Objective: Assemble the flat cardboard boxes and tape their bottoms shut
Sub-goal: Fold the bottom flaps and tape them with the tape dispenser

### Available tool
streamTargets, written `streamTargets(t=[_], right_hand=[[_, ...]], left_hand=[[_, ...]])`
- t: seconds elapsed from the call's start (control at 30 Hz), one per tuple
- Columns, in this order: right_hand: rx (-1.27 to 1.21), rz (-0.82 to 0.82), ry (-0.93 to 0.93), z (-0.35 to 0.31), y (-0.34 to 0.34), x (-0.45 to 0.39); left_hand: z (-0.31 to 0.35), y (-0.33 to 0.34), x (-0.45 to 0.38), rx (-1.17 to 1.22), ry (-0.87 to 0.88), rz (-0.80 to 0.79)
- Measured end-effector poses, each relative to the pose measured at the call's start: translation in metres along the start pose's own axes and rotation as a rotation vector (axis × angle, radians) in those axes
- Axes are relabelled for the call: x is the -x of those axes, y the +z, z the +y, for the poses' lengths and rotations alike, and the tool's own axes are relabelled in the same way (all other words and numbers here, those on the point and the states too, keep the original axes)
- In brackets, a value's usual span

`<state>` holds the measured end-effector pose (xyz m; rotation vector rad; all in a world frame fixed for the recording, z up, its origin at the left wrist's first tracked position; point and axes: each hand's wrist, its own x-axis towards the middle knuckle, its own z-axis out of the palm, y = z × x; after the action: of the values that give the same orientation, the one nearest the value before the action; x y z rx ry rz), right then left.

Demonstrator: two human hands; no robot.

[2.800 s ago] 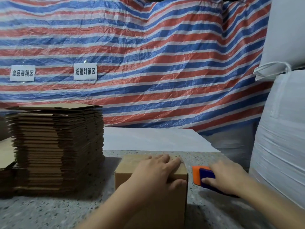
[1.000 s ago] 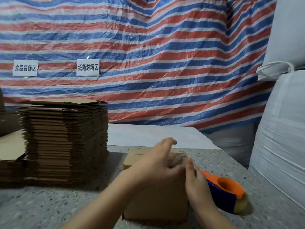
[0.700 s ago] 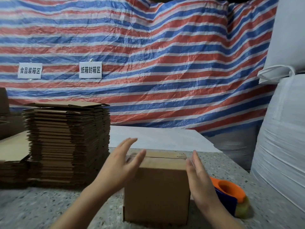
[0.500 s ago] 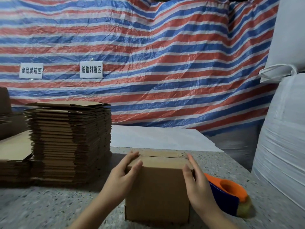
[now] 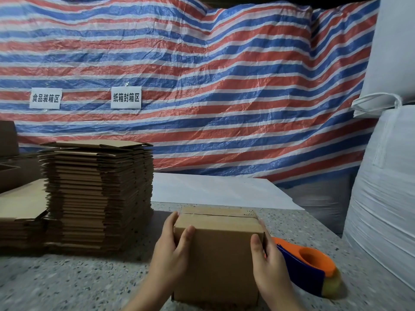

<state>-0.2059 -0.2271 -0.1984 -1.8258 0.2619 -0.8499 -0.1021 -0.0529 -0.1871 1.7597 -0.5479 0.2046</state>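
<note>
An assembled cardboard box (image 5: 216,259) stands on the speckled stone table (image 5: 67,286), near its front edge, with its two closed flaps on top meeting along a seam under clear tape. The left hand (image 5: 171,254) grips the box's left side, fingers laid flat along the side wall and thumb hooked over the near face. The right hand (image 5: 268,263) grips the right side in mirror fashion, thumb on the near face and fingers behind the corner; the box is clamped between both palms. Just right of the box, touching the table, lies an orange and blue tape dispenser (image 5: 307,270), partly hidden by the right hand. To the left, a tall stack of flat cardboard boxes (image 5: 98,196) rests on the table, with a lower stack (image 5: 21,207) beside it. A white sheet (image 5: 215,189) lies behind the box. A red, white and blue striped tarp (image 5: 202,86) bearing two white paper signs (image 5: 126,97) forms the backdrop; white bulk bags (image 5: 386,194) stand at right.
</note>
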Motion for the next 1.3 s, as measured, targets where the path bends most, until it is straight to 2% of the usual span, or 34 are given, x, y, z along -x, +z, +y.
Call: streamTargets(t=[0.2, 0.37, 0.43, 0.53, 0.63, 0.77, 0.97, 1.1, 1.23, 1.3], right_hand=[[-0.082, -0.103, 0.023, 0.017, -0.003, 0.000], [0.038, 0.041, -0.041, -0.015, -0.002, -0.029], [0.096, 0.070, 0.041, -0.032, -0.003, -0.056], [0.155, 0.020, 0.253, -0.042, -0.001, -0.093], [0.130, -0.012, 0.411, -0.029, 0.007, -0.117], [0.157, 0.001, 0.474, 0.000, 0.020, -0.133], [0.283, -0.038, 0.592, 0.035, 0.034, -0.123], [0.166, -0.068, 0.675, 0.030, 0.028, -0.116], [0.132, -0.136, 0.651, 0.025, 0.012, -0.071], [0.145, -0.195, 0.615, 0.019, 0.009, -0.045]], left_hand=[[-0.015, -0.001, 0.011, 0.150, -0.036, -0.118], [0.007, -0.016, -0.022, 0.219, -0.087, -0.068], [0.018, -0.023, -0.044, 0.243, -0.178, -0.065], [0.025, -0.030, -0.074, 0.236, -0.389, -0.089], [0.010, -0.027, -0.097, 0.219, -0.462, -0.102], [-0.017, -0.016, -0.107, 0.143, -0.514, -0.090], [-0.059, 0.003, -0.105, 0.085, -0.611, -0.029], [-0.060, 0.002, -0.104, 0.213, -0.616, 0.016], [-0.057, -0.016, -0.078, 0.128, -0.604, 0.014], [-0.053, -0.022, -0.054, 0.088, -0.558, -0.045]])
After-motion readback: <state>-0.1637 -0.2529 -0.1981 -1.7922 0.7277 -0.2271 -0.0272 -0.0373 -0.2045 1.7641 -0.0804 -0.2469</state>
